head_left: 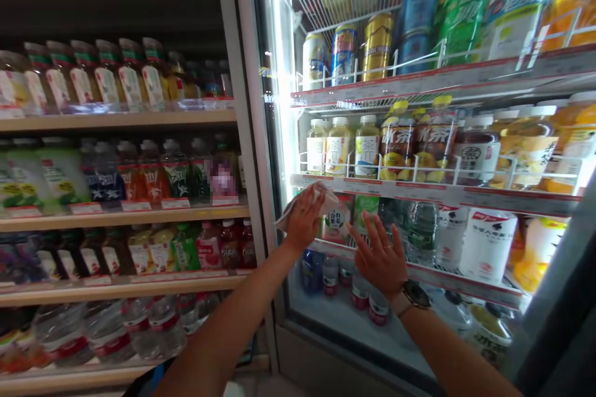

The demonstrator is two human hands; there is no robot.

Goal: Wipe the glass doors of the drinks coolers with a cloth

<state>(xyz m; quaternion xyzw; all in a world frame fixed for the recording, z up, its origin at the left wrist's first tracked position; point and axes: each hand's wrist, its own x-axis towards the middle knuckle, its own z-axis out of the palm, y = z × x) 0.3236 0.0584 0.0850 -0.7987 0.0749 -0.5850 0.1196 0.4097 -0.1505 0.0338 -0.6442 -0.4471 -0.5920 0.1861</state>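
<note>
My left hand [303,218] presses a pale cloth [327,196] against the glass door of a lit drinks cooler, near the door's left side. Part of the cloth lies hidden under the fingers. To the right and a little lower, my right hand [380,255] is spread with its fingers apart at the glass, holding nothing. A dark watch [416,293] sits on that wrist. Behind the glass, close to the hands, stand a red-labelled tea bottle [336,223] and a clear bottle with a green label [422,232].
The cooler's wire-fronted shelves hold cans, tea bottles [367,146] and large soda bottles [465,9]. At left, open wooden shelves [139,219] carry rows of bottled drinks, with big water bottles [60,335] low down. A metal door frame [254,136] divides the two.
</note>
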